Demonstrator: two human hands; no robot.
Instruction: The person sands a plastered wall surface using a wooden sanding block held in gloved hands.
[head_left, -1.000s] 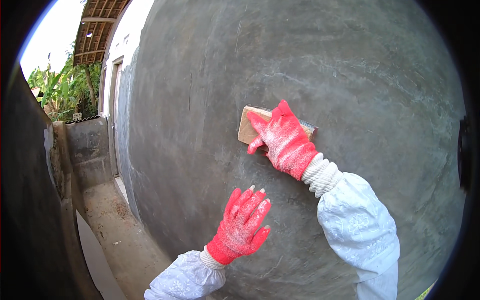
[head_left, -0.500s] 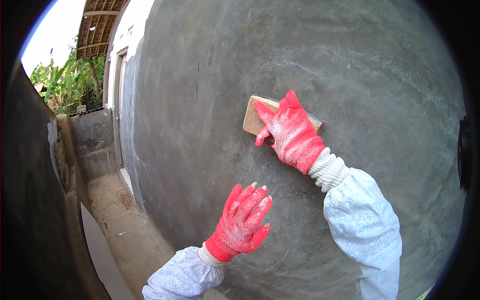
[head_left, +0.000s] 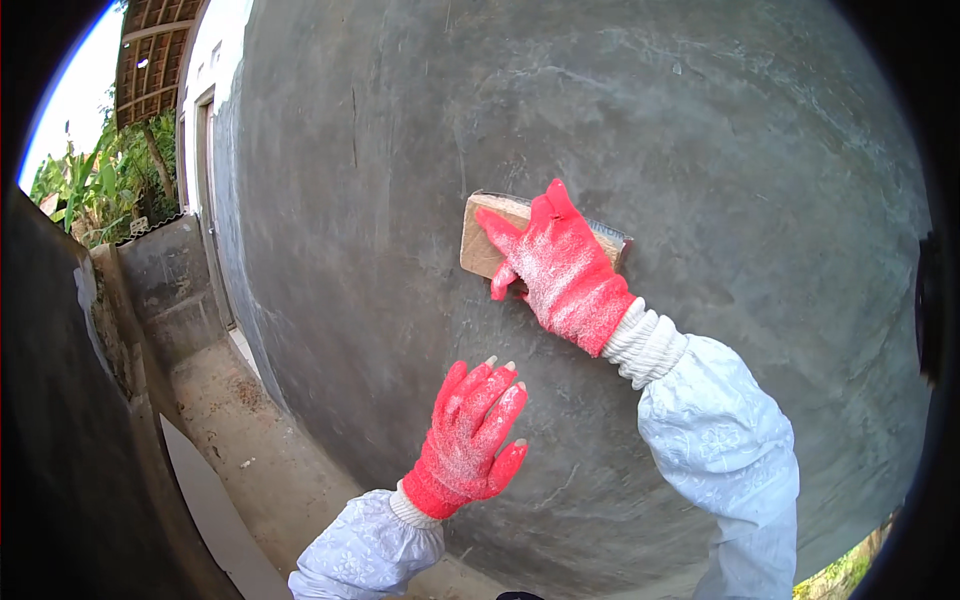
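Observation:
My right hand [head_left: 570, 270], in a red coated glove with dust on it, presses a wooden sanding block [head_left: 481, 245] against the grey plastered wall [head_left: 400, 200]. A thin dark sheet, apparently sandpaper, shows along the block's upper edge and right end. The index finger lies along the block and the thumb bends at its lower side; the other fingers are partly hidden. Lower and to the left, my left hand [head_left: 465, 440] wears a matching glove with bare fingertips showing. Its fingers are spread and hold nothing, close to the wall; whether it touches cannot be told.
A narrow concrete walkway [head_left: 250, 450] runs along the wall's foot at left. A low dark wall [head_left: 70, 400] and a pale flat board [head_left: 210, 505] border it. Farther off stand a door [head_left: 208, 170], a low end wall [head_left: 175, 275] and green plants [head_left: 105, 190].
The view has shifted, so the wall and walkway sit farther left and higher. Against the wall's marks, my right hand has slid the block downward. My left hand stays spread.

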